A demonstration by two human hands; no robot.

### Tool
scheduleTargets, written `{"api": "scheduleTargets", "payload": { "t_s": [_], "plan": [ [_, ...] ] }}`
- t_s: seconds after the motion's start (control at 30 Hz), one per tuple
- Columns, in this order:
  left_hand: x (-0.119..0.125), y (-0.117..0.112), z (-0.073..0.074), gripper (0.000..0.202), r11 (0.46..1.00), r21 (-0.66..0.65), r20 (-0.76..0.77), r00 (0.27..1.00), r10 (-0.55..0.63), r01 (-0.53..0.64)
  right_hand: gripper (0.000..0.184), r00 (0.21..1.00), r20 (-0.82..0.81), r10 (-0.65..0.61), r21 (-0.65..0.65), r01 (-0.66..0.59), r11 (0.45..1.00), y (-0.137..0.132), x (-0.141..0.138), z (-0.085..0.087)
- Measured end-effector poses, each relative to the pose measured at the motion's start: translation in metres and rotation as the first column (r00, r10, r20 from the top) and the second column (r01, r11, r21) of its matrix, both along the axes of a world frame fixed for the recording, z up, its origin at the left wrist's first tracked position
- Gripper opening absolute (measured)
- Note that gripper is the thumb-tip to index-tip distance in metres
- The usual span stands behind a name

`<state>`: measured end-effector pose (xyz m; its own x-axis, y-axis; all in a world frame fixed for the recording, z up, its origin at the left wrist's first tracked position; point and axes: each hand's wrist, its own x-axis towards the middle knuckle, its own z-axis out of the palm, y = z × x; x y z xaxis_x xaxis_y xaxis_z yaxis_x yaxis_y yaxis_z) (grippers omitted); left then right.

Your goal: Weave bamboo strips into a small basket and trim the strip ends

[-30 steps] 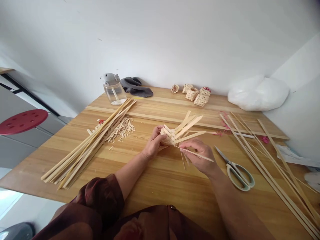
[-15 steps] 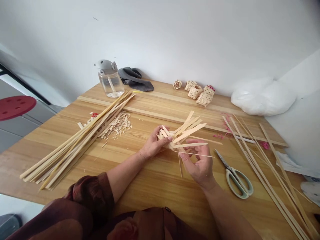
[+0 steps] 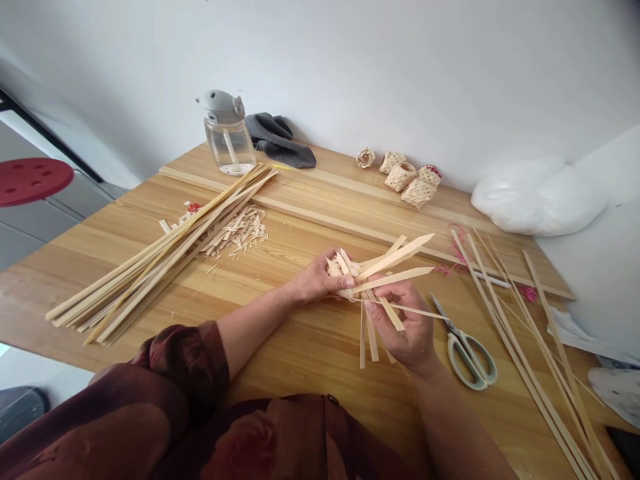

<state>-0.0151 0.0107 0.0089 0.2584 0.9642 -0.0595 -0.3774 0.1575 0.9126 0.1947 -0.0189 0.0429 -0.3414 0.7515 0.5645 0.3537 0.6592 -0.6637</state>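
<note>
Woven bamboo piece (image 3: 341, 267) at mid-table, just above wooden tabletop (image 3: 300, 380), loose strip ends fanning out on all sides. Left hand (image 3: 315, 281) closed snugly around woven part, fingers over top. Right hand (image 3: 400, 325) in narrow pinch on thin strip (image 3: 425, 312), seemingly guiding it along woven part. Handling: light, stiff but springy; thin strips probably prone to slipping loose or splitting. Best hold on tight woven centre, not free ends. Scissors (image 3: 467, 353) just right of right hand; strip bundle (image 3: 160, 267) well left.
</note>
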Motion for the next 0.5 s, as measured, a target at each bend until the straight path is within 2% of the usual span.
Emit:
{"api": "scheduleTargets", "payload": {
  "t_s": [0.17, 0.3, 0.4, 0.5],
  "plan": [
    [-0.002, -0.003, 0.005, 0.075, 0.99, -0.06, -0.019, 0.991, -0.13, 0.129, 0.021, 0.999, 0.048, -0.01, 0.161, 0.002, 0.987, 0.003, 0.001, 0.011],
    [0.0, -0.004, 0.008, 0.076, 0.995, -0.064, 0.046, 0.996, -0.073, 0.076, 0.025, 0.999, 0.033, 0.027, 0.265, -0.035, 0.964, 0.001, 0.001, 0.017],
    [0.001, -0.003, 0.008, 0.075, 0.999, -0.037, 0.072, 0.997, -0.009, 0.011, 0.03, 0.996, -0.034, 0.081, 0.241, -0.07, 0.968, -0.004, 0.001, 0.018],
    [0.0, -0.002, 0.007, 0.075, 0.999, -0.035, 0.082, 0.997, 0.002, 0.001, 0.027, 0.993, -0.083, 0.089, 0.143, -0.077, 0.987, -0.008, 0.001, 0.014]
  ]
}}
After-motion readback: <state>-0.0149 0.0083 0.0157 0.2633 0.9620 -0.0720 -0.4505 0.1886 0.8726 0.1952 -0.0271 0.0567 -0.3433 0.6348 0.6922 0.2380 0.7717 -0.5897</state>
